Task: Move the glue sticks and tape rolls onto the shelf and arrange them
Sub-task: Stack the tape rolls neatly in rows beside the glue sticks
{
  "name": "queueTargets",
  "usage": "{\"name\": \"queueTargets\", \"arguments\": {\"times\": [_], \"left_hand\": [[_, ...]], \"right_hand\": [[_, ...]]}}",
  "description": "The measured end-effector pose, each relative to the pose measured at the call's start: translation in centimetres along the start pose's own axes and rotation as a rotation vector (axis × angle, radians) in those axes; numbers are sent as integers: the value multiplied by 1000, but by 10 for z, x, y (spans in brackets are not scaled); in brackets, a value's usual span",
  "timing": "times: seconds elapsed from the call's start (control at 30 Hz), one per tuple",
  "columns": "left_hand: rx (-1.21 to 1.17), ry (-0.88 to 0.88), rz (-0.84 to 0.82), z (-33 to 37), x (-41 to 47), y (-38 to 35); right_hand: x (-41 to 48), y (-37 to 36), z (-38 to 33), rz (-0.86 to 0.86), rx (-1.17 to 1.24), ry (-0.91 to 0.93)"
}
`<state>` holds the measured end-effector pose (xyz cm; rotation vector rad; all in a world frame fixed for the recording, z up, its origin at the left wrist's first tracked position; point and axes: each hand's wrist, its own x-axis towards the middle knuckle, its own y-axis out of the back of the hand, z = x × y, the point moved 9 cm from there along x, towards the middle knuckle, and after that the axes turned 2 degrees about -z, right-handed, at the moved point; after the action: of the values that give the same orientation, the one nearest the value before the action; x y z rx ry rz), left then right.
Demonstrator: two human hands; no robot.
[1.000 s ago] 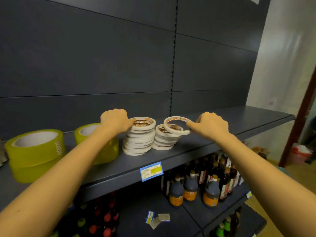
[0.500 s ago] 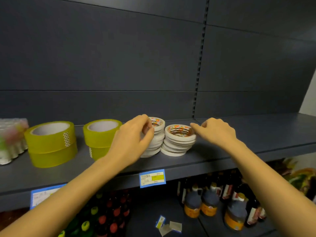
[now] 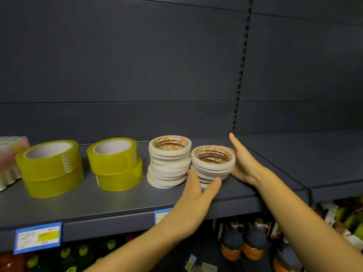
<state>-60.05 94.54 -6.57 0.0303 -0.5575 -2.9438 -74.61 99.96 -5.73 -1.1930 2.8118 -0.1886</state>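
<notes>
Two stacks of thin white tape rolls stand on the dark grey shelf (image 3: 117, 201). The taller stack (image 3: 169, 160) is on the left, the shorter stack (image 3: 213, 163) on the right, touching it. My left hand (image 3: 198, 195) presses its thumb and fingers against the front of the shorter stack. My right hand (image 3: 242, 163) lies flat against that stack's right side, fingers straight. Two pairs of wide yellow tape rolls (image 3: 49, 167) (image 3: 115, 163) stand further left. A blurred pack of what may be glue sticks (image 3: 8, 160) sits at the far left edge.
The shelf runs on to the right past a joint (image 3: 306, 191). Blue price labels (image 3: 37, 237) hang on its front edge. Dark bottles (image 3: 251, 246) and green-capped bottles (image 3: 82, 256) fill the shelf below. A slotted upright (image 3: 240, 75) divides the back panel.
My left hand left the taller stack and now pushes on the front of the shorter one. My right hand opened flat against that stack's right side. The view shifted closer.
</notes>
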Motion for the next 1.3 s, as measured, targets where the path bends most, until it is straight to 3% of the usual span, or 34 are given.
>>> {"name": "queueTargets", "arguments": {"times": [0.13, 0.3, 0.47, 0.57, 0.73, 0.93, 1.13, 1.3], "left_hand": [[-262, 59, 208, 5, 23, -3], [-449, -92, 281, 11, 23, -7], [-601, -69, 335, 11, 51, -4], [-671, -48, 389, 11, 64, -4], [-725, 10, 547, 8, 75, 2], [-661, 33, 690, 4, 79, 7], [-619, 8, 646, 9, 88, 10], [-563, 5, 637, 10, 95, 11]], "right_hand": [[4, -6, 6, -32, -72, -45], [-11, 15, 12, 50, -65, 10], [-18, 44, 7, 154, -207, 49], [-14, 37, 4, 129, -84, 55], [-8, 28, 6, 205, 59, 104], [2, 31, 7, 324, 3, 36], [6, 35, 9, 305, -30, -23], [5, 39, 4, 384, -69, -22]]}}
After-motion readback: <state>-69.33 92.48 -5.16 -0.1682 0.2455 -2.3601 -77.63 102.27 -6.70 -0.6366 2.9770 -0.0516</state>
